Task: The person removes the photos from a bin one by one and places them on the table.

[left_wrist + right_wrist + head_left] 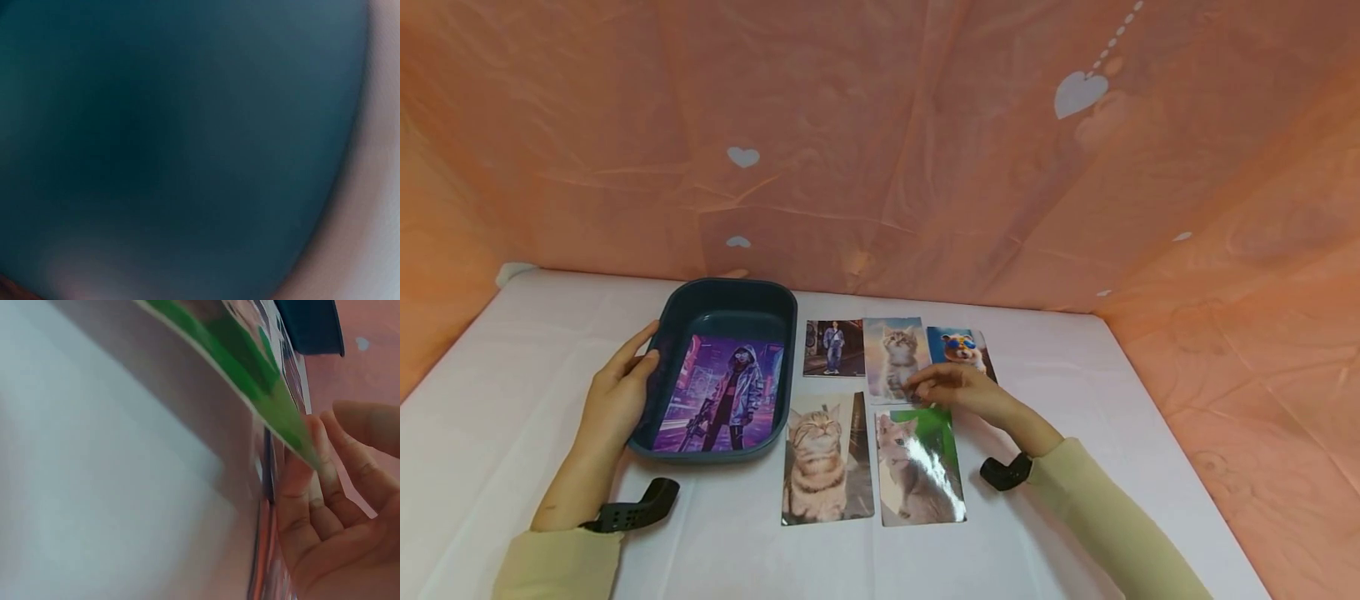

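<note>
My left hand (617,400) grips the left side of a dark blue tray (790,367), some of its fingers hidden by the wall. A purple picture card (730,396) of a hooded figure lies in the tray. Over the card rows is my right hand (962,387), fingers loosely bent at the lower right of the kitten card (895,354). Just below lies the green-backed cat card (917,467), whose corner overlaps the fingers (294,506) in the right wrist view; the thumb stands apart there. Blurred dark blue tray wall (187,125) fills most of the left wrist view.
Beside these lie a striped cat card (823,467), a card of a standing person (833,346) and a card of an animal in sunglasses (955,346), partly behind the right hand. The white-covered table (715,533) ends at an orange curtain (850,167).
</note>
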The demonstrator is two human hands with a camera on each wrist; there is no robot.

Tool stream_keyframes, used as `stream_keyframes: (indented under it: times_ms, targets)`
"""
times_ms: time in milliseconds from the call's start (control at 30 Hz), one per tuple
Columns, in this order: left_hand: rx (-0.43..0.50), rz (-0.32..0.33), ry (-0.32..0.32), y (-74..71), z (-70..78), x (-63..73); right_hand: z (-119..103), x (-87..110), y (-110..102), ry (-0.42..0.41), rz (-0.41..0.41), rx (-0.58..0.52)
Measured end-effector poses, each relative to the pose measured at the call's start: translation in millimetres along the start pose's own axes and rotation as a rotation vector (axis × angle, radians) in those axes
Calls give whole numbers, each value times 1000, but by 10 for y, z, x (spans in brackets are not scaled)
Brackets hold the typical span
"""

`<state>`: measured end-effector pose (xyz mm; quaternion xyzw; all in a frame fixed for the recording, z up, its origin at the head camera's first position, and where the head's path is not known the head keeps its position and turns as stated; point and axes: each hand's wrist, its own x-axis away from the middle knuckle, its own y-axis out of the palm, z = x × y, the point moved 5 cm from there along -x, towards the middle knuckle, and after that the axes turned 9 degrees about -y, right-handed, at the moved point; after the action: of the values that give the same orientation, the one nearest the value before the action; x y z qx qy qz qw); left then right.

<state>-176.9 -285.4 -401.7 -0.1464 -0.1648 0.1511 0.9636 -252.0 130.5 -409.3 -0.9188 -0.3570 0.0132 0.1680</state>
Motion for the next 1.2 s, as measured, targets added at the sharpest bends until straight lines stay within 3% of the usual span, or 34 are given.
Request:
stream_keyframes:
  times_ms: [233, 433, 633, 1200]
  targets:
    - [-1, 9, 2, -5, 8, 14, 17, -29, -135, 72, 57, 46]
    - [-18, 15, 30, -16, 20, 16, -31, -120, -130, 35, 81, 36]
    - [-23, 16, 31, -12, 17, 14, -96, -274, 28, -25, 84, -56]
    - [-15, 34, 29, -10, 37, 34, -644, -832, 526, -140, -37, -59]
